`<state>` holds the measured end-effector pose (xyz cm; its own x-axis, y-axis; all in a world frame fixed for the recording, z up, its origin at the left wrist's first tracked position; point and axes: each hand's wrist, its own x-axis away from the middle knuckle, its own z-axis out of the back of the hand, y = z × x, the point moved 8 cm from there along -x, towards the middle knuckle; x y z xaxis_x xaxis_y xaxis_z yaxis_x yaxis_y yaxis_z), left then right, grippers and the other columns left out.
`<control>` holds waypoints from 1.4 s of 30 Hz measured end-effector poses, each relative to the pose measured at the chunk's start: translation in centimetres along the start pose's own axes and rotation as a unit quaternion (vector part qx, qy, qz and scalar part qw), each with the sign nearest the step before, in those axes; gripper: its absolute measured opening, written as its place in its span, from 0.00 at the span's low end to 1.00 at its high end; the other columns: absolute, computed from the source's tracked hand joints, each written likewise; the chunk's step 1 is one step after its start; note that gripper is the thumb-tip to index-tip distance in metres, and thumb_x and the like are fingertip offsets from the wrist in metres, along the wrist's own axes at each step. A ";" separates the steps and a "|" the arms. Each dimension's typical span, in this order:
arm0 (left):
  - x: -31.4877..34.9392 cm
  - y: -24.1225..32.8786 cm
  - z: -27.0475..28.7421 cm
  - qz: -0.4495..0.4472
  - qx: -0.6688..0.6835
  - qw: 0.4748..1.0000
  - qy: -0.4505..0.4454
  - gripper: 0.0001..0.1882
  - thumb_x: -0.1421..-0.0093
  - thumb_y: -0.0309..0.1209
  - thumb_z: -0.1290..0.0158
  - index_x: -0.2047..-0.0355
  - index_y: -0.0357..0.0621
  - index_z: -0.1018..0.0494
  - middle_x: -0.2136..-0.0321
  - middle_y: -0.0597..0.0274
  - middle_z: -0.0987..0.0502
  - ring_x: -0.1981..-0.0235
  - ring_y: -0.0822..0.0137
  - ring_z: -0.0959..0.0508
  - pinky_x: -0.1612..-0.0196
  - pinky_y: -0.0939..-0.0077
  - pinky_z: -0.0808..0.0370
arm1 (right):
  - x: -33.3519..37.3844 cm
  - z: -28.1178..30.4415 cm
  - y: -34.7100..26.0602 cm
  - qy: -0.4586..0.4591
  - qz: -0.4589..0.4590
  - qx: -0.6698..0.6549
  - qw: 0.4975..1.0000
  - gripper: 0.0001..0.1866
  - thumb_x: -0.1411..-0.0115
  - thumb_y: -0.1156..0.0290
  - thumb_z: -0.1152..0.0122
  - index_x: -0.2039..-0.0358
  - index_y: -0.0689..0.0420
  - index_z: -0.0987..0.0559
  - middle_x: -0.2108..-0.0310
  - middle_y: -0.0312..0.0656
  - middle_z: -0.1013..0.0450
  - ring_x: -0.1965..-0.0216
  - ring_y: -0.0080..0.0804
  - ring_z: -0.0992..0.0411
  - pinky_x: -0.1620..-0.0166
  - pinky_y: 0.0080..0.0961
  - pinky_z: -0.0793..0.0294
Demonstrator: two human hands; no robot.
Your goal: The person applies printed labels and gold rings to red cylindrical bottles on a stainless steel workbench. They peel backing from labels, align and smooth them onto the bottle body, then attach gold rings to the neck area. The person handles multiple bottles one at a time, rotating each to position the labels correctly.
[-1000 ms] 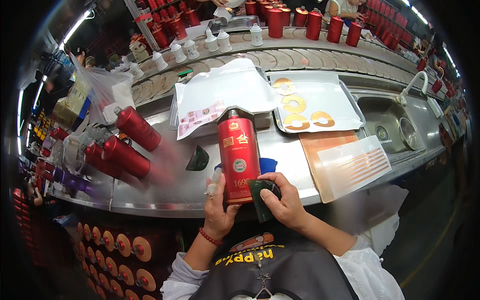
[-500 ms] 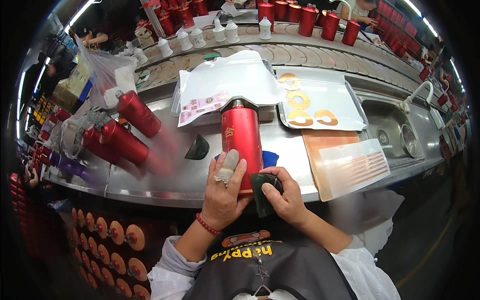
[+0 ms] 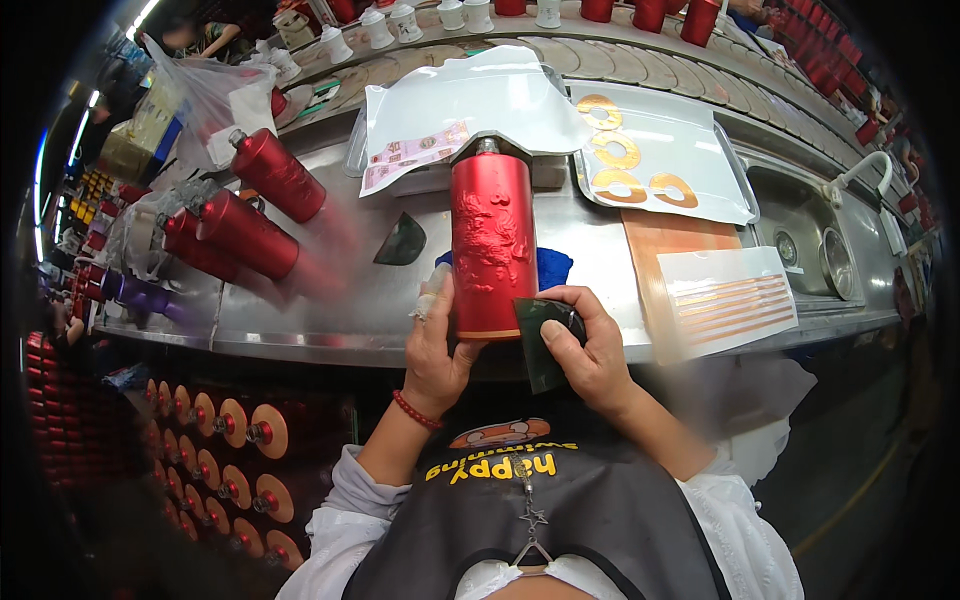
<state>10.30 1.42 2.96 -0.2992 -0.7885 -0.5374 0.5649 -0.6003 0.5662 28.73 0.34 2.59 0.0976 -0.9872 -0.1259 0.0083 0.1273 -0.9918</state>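
Note:
A glossy red bottle [image 3: 493, 240] lies on the bench with its neck away from me, propped in a dark notched rest [image 3: 515, 147]. A raised relief pattern covers its upper side. My left hand [image 3: 436, 330] grips the lower left side of the bottle, its thumb by the copper-coloured base rim; a pale finger cover shows on one finger. Between the thumb and fingers of my right hand [image 3: 590, 350] is a dark green scraper [image 3: 540, 350], held beside the bottle's lower right edge. A blue cloth [image 3: 553, 268] lies partly under the bottle.
Another dark green scraper [image 3: 401, 240] lies left of the bottle. Several red bottles [image 3: 250, 232] lean further left. Behind is a white sheet [image 3: 460, 95]; to the right are a tray [image 3: 745, 200] with gold ring-shaped stickers, a sheet of copper strips [image 3: 725, 290] and a sink [image 3: 790, 205].
The bottle has been rolled, so its relief faces up instead of the gold lettering. My left hand has slid from its top to its left side. The right hand still holds the scraper.

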 end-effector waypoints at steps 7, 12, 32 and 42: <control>-2.3 2.5 0.1 -0.046 -0.052 0.997 -0.019 0.42 0.40 0.46 0.39 0.35 0.30 0.41 0.41 0.34 0.33 0.39 0.39 0.32 0.34 0.45 0.42 | 0.1 0.2 -0.2 -0.011 -0.001 0.009 1.000 0.15 0.36 0.72 0.45 0.50 0.61 0.28 0.64 0.38 0.25 0.64 0.20 0.28 0.59 0.20 0.27; 0.3 -1.4 -0.2 0.018 0.005 0.998 -0.055 0.45 0.36 0.55 0.48 0.34 0.29 0.45 0.37 0.32 0.38 0.33 0.40 0.40 0.31 0.52 0.48 | -0.2 1.2 -0.1 -0.044 0.006 0.013 0.999 0.16 0.37 0.73 0.45 0.49 0.62 0.28 0.65 0.36 0.25 0.62 0.20 0.28 0.56 0.20 0.26; -16.7 -8.8 -7.6 0.366 0.470 0.737 -0.320 0.22 0.30 0.40 0.56 0.59 0.31 0.22 0.64 0.52 0.18 0.63 0.67 0.19 0.55 0.76 0.23 | -39.6 21.5 0.6 0.022 0.074 0.492 0.867 0.22 0.39 0.54 0.42 0.58 0.61 0.17 0.62 0.52 0.20 0.59 0.46 0.23 0.53 0.37 0.26; -12.8 -8.1 0.0 0.453 0.436 0.758 -0.174 0.21 0.37 0.42 0.46 0.59 0.32 0.28 0.65 0.49 0.20 0.64 0.65 0.19 0.57 0.73 0.21 | -58.1 18.2 11.7 -0.219 -0.049 0.702 0.676 0.20 0.40 0.58 0.45 0.50 0.51 0.20 0.57 0.50 0.24 0.56 0.45 0.26 0.56 0.42 0.28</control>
<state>9.56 16.39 5.20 -0.3630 -0.8263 0.4307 -0.0173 0.4681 0.8835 41.27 60.93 -1.30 0.3105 -0.9138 0.2617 0.9424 0.3319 0.0406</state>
